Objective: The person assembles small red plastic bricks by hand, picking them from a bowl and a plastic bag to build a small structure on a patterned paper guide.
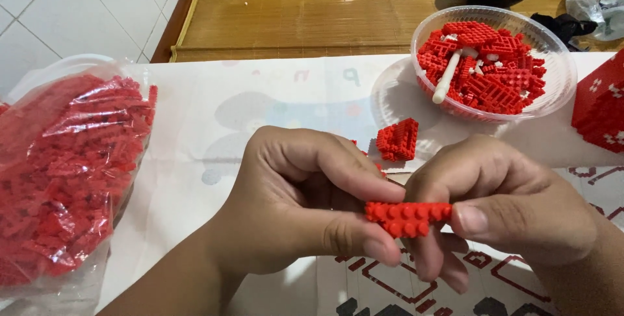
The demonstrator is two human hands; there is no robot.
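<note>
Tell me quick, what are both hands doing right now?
Left hand: closed, pinching the left end of the small red brick piece.
Right hand: closed, pinching the right end of the same piece.

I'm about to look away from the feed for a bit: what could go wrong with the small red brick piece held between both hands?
1. The small red brick piece is pinched only at fingertips by the left hand and right hand; squeezing might snap studs apart or drop it.
2. The right hand sits near the small red block assembly; a wrist sweep could knock it.
3. The clear bowl of bricks stands close behind and could be bumped.
</note>
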